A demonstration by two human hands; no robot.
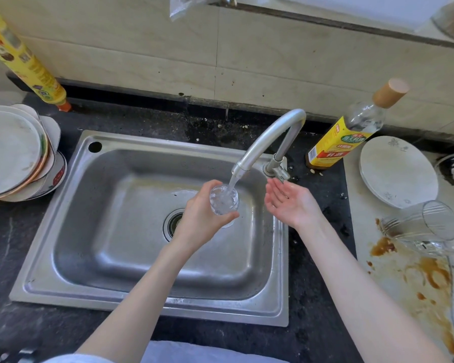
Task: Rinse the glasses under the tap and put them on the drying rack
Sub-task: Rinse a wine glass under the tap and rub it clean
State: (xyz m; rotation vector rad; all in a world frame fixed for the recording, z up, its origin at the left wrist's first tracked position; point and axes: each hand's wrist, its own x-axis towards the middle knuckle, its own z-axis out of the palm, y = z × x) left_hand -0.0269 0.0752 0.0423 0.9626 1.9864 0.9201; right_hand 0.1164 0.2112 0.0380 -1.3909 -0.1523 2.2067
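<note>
My left hand point(201, 214) grips a small clear glass point(223, 200) over the steel sink point(71, 231). Water runs from the curved tap point(266, 138) straight into the glass. To the right of the glass, just below the tap's base, my right hand point(290, 201) is held palm up with its fingers straight and nothing in it. More clear glasses point(425, 225) lie on their sides on the stained white board at the right. No drying rack is in sight.
A stack of plates point(13, 153) sits left of the sink and a white plate point(397, 170) to its right. A yellow-labelled bottle point(351, 134) stands behind the tap. A yellow tube point(24, 58) leans at the back left. Brown spills point(430, 273) mark the right board.
</note>
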